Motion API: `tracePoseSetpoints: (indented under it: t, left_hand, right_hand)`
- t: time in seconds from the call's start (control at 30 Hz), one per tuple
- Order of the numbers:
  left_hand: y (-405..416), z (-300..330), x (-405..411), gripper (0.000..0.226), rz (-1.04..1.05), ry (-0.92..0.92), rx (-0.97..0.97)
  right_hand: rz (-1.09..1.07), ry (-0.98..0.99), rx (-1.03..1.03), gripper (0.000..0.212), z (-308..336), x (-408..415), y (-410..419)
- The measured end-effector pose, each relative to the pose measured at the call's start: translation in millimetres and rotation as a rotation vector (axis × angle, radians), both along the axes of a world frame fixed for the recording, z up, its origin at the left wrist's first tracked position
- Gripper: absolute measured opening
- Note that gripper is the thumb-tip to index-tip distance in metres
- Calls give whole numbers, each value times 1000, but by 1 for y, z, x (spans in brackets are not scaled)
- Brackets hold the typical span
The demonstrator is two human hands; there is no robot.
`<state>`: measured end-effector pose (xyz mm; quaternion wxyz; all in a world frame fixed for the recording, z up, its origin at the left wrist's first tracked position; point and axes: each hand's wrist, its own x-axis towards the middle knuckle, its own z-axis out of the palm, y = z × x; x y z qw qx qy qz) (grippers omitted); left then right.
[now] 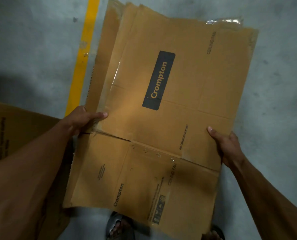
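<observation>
The left thumb (99, 116) was laid flat on top of the cardboard (187, 80) at its left edge. The other fingers were hidden underneath, so the edge was pinched by the left hand (85, 118). The right thumb (213, 133) was pressed on the top at the right edge, the remaining fingers again hidden below, and that edge was gripped by the right hand (225, 144). The cardboard, a stack of flattened sheets, was held up above the floor (31, 49) between both hands. A black label (159, 80) printed "Crompton" was seen on top. A yellow line (85, 49) was painted on the floor to the left, a flattened carton (14, 122) lay at the near left, and sandals (118, 226) were visible below the near edge.
</observation>
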<state>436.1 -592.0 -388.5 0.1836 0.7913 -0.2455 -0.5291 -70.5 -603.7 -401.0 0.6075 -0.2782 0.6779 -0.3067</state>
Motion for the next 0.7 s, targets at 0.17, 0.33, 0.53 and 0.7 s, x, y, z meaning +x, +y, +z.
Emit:
tracePoseSetpoints:
  t: [0.17,0.33,0.53,0.7]
  left_hand:
    - [13,27,-6,46,163,59,-197]
    - [13,68,-26,38,245,139,-246]
    - [20,141,-58,46,236,106,-232]
    - [19,223,-90,48,144,73,-232]
  right_hand:
    - [13,44,-189,52,43,5,-28]
    - [55,68,-217,68,94,-5,-66]
    - [38,84,-189,57,169,-31,-61]
    - [11,150,-157,50,249,-74,-38]
